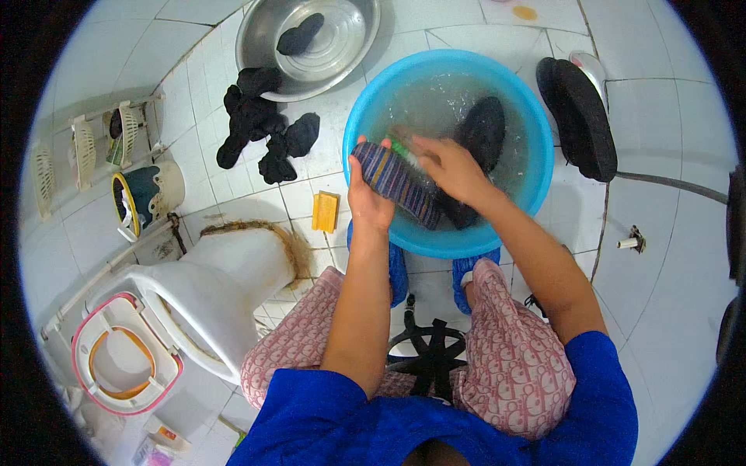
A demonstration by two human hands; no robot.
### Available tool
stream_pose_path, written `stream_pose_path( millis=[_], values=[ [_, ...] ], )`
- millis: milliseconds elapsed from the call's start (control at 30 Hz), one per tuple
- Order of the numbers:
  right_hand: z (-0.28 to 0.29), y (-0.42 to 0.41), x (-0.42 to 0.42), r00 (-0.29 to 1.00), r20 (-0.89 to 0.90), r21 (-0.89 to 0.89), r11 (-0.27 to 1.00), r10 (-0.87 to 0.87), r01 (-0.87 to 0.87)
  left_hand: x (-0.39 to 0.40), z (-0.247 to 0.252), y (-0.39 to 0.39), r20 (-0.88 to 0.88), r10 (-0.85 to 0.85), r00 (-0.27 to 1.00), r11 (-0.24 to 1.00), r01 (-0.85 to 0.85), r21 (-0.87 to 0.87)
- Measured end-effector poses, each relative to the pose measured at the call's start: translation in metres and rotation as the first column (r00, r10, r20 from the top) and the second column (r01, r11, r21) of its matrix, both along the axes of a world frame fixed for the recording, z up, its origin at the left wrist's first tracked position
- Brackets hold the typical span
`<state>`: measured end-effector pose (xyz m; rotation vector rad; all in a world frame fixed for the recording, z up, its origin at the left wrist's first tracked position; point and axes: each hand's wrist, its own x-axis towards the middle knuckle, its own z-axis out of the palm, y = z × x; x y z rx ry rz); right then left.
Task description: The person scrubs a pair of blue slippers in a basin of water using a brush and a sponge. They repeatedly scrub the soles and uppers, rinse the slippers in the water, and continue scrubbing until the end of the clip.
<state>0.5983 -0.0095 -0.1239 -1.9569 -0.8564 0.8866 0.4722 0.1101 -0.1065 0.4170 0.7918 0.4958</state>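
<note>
My left hand point(371, 201) grips a striped fabric item point(393, 177), perhaps a slipper or sock, at the left side of a blue plastic basin point(449, 250). Beside its upper end, my right hand point(451, 169) holds a brush point(402, 152) with a green edge and pale bristles; my fingers partly hide it. Cloudy water fills the basin. A dark, sole-shaped item point(482, 131) lies in it to the right of my hands, and more dark material sits below them, its shape unclear.
A metal basin point(250, 41) holding a black item stands at upper left. Black cloth pieces point(250, 119) and a yellow bar point(324, 212) lie on the tiles. Dark footwear point(583, 119) rests at right, near a hose point(670, 182). A toilet point(215, 291) is at left.
</note>
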Motion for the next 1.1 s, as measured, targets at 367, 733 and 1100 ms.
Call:
stream_pose_path(
  millis=[367,733,1100],
  values=[
    [0.057,-0.026,-0.031,0.999,0.009,0.220,0.975,-0.032,0.030,0.028,0.015,-0.022,0.064,-0.071,0.995,0.995,0.075,-0.067],
    [0.058,-0.020,-0.023,0.990,0.111,0.141,0.988,-0.083,0.067,0.037,0.030,-0.037,-0.025,-0.097,0.995,0.995,0.097,0.005],
    [0.063,-0.004,-0.006,0.961,0.218,0.250,0.962,-0.170,0.113,0.047,0.052,-0.035,-0.005,-0.062,0.998,0.997,0.063,0.046]
  ],
)
